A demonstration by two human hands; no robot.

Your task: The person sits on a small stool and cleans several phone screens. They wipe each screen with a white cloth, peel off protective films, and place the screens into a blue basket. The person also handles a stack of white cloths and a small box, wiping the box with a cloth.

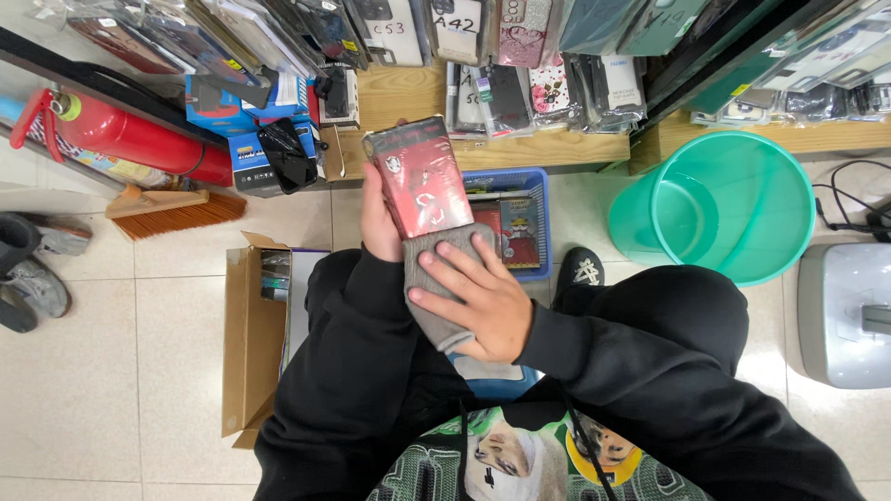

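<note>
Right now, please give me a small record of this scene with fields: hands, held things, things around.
left hand: holds red packet upright
right hand: presses grey cloth on the packet's lower end
in front: blue basket with packets
right side: green bucket
left side: open carton, brush, red extinguisher
behind: wooden shelf with phone cases

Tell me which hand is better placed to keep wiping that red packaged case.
Probably the right hand: it already presses the grey cloth against the lower end of the red packaged case, while the left hand grips the case's edge, holding it up.
</note>
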